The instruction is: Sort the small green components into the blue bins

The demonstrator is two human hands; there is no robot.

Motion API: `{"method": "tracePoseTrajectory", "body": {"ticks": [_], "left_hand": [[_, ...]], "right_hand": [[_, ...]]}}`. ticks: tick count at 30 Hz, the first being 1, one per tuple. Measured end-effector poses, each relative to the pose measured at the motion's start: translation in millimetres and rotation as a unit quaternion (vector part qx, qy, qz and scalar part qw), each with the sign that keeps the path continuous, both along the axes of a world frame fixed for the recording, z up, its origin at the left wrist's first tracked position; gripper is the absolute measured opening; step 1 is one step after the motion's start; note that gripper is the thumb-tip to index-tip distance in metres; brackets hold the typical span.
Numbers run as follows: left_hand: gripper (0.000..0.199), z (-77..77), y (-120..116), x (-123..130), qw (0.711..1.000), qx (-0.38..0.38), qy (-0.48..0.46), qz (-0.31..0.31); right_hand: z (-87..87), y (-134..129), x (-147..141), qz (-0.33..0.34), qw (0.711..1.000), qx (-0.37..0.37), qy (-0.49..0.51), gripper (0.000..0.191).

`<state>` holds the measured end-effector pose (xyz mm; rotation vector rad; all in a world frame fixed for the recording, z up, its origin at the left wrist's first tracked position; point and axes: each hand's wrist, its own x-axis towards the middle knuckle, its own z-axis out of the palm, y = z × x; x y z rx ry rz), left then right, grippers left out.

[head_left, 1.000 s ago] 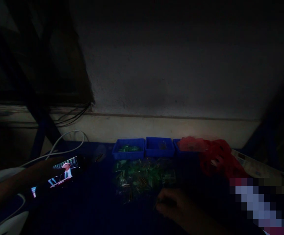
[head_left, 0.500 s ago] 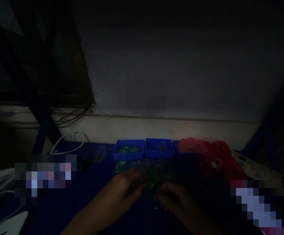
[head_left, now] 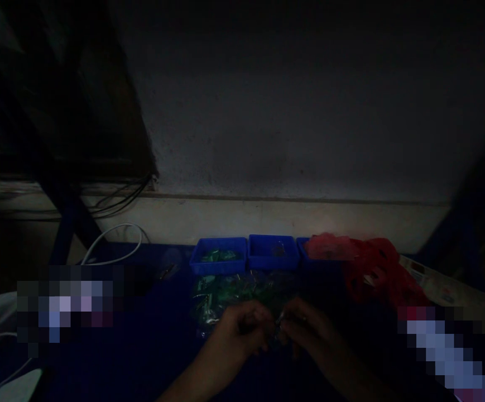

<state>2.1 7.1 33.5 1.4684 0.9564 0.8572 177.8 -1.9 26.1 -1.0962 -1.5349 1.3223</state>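
Observation:
My left hand (head_left: 244, 332) and my right hand (head_left: 309, 326) are close together over the blue table, fingertips bent inward and closed. A small shiny, clear-looking piece (head_left: 279, 320) shows between them; the dim light hides its kind. It seems pinched by the right fingertips, while what the left fingers hold, if anything, is hidden. Just beyond and left of the hands lie green and clear plastic packets (head_left: 211, 298) with glints on them.
Behind the packets are a blue bin (head_left: 219, 265) with green pieces, another blue bin (head_left: 271, 259) with a few small items, and a third blue bin (head_left: 303, 257) partly under a red plastic bag (head_left: 376, 268). A white cable (head_left: 116, 259) loops at left.
Both hands have come together, the left moving right. The shiny piece now shows between them, and more of the packets at left is uncovered.

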Motion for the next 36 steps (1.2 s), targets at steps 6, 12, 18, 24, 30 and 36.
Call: {"method": "tracePoseTrajectory", "body": {"ticks": [6,12,18,24,30,36], "left_hand": [[0.008,1.4,-0.3,-3.3,1.000,0.016,0.001,0.027],[0.012,2.1,1.2,-2.0,0.998,0.029,0.025,0.041],[0.020,8.8,-0.3,-1.7,0.995,0.062,0.059,0.059],[0.041,4.2,0.7,0.4,0.996,-0.011,-0.009,0.088],[0.038,-7.8,5.4,1.9,0.991,-0.111,-0.060,0.034],[0.019,-11.1,7.0,-0.2,0.992,-0.095,-0.074,0.029]], "right_hand": [[12.1,0.0,5.0,-0.043,0.994,0.025,-0.102,0.017],[13.7,0.9,5.4,-0.013,0.990,0.042,-0.134,0.014],[6.8,-0.2,6.0,-0.034,0.997,0.014,-0.065,0.011],[7.8,0.1,7.4,-0.071,0.997,0.025,-0.010,0.013],[8.6,-1.1,6.3,-0.047,0.999,0.024,-0.016,0.014],[8.5,-2.2,7.1,-0.030,0.997,0.049,-0.047,0.019]]}}
